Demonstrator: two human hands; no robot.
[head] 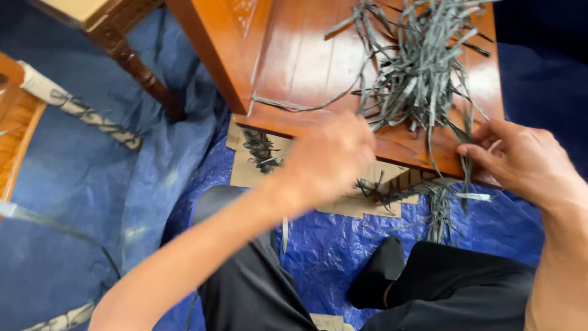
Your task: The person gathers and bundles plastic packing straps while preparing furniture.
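A tangle of thin grey strips (416, 67) lies on a low, glossy brown wooden table (294, 61). My left hand (327, 160), blurred by motion, hovers at the table's near edge just left of the pile, fingers curled; whether it grips a strip is unclear. My right hand (520, 160) is at the table's right front corner, its fingers pinching a few grey strips (467, 165) that hang over the edge.
A blue plastic tarp (343, 245) covers the floor, with flat cardboard (251, 175) and scrap strips (438, 211) on it. My legs in black trousers and a black sock (380, 270) lie under the table. A carved wooden leg (144, 73) and other furniture stand at left.
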